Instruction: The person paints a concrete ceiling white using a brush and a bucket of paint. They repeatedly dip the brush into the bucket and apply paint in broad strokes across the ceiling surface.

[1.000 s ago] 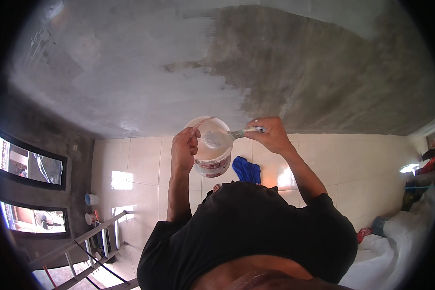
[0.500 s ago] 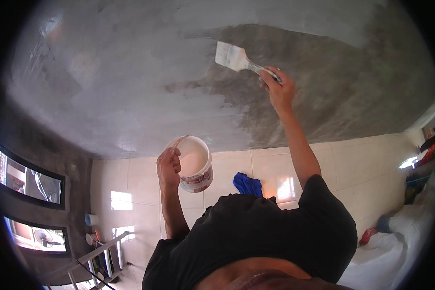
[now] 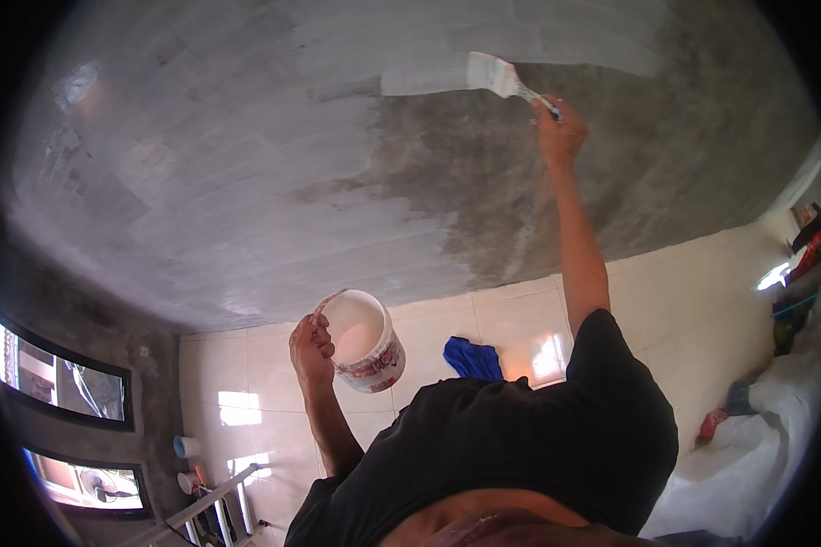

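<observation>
View from the head camera, tilted up toward a grey concrete ceiling (image 3: 246,182). The right hand (image 3: 559,135) is raised at full reach, its grip curled tight around the handle of a flat, wide paintbrush with pale bristles (image 3: 500,77). The brush's long axis runs from the hand up and to the left in the picture; the handle end sits in the fist and the bristle end points away from it, with the bristles laid against the ceiling at the right end of a fresh whitish stroke (image 3: 424,77). To the left of and above the brush the ceiling carries pale, streaked paint; the patch below and to the right of the brush is bare, darker concrete (image 3: 520,191).

The left hand (image 3: 311,348) is held lower, about shoulder level, its grip pinching the rim of a small round white plastic bucket with a red printed band (image 3: 367,342), thumb side over the edge. The bucket is tilted, its mouth turned toward the camera; inside, white paint coats the wall and pools at the bottom.

The person's black short-sleeved shirt (image 3: 520,447) fills the lower centre. Behind it stands a wall of cream glazed tiles (image 3: 246,365) with a blue cloth (image 3: 472,358) against it. Two dark-framed windows (image 3: 59,387) lie at lower left, and a metal ladder (image 3: 210,506) shows near the lower edge.
</observation>
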Tool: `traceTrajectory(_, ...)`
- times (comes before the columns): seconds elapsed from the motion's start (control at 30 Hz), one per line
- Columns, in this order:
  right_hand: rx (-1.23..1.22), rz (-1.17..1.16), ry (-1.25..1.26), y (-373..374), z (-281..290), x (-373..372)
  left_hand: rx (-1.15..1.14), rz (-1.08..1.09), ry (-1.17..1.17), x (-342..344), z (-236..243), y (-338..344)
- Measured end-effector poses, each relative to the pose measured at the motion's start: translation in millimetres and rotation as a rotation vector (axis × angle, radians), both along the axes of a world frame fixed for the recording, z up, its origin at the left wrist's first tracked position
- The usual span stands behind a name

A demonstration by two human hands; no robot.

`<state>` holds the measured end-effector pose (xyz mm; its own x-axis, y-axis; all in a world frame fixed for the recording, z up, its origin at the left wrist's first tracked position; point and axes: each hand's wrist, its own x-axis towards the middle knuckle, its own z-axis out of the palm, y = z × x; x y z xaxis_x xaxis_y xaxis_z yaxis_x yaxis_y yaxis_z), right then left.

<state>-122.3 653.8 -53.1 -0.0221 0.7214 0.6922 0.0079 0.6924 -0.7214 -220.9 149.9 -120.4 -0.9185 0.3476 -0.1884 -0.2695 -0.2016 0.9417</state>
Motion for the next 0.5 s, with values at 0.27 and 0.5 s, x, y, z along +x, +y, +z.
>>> traceTrajectory(0.27,0.215,-0.625,-0.253,26,2,46,0.051,-0.048,-0.058,-8,-10,-5)
traceTrajectory(0.5,0.433,-0.471,-0.094,-76,-9,-96,0.009,-0.073,-0.027,-16,-16,-7)
